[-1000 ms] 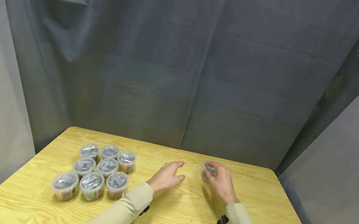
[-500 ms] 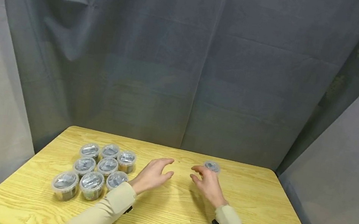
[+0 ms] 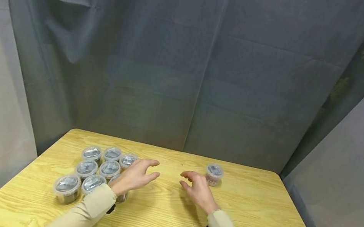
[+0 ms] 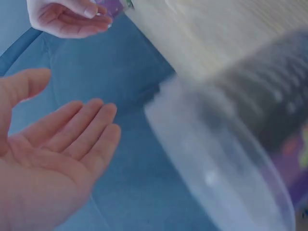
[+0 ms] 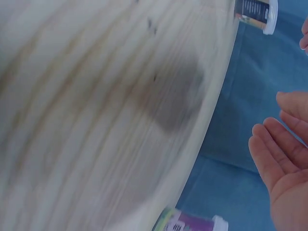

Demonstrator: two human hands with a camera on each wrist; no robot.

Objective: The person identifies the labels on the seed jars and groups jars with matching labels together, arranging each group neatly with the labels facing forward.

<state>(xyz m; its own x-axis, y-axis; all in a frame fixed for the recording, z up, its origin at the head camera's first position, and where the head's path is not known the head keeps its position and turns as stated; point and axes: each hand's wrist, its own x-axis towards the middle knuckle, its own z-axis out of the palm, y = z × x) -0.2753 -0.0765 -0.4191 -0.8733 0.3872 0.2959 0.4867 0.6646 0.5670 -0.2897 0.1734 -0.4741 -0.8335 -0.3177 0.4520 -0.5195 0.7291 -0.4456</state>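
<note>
Both hands are held above the table, fingers extended and nothing in them. My left hand (image 3: 137, 175) overlaps the front-right tubs of a group in the head view. One lidded plastic tub (image 4: 231, 144) from that group looms blurred beside the left hand (image 4: 62, 154) in the left wrist view. My right hand (image 3: 199, 191) is in front and to the left of a lone lidded tub (image 3: 213, 175). That tub shows a purple label (image 5: 192, 223) in the right wrist view, apart from the right hand (image 5: 288, 168).
On the left of the wooden table (image 3: 159, 226), several clear-lidded tubs (image 3: 87, 169) stand in close rows. A dark grey curtain (image 3: 160, 68) hangs behind the table, with pale cloth panels (image 3: 363, 166) at the sides.
My right hand has let go of the lone tub and moved left and toward me. My left hand has shifted left, over the grouped tubs in view. The tubs stay put.
</note>
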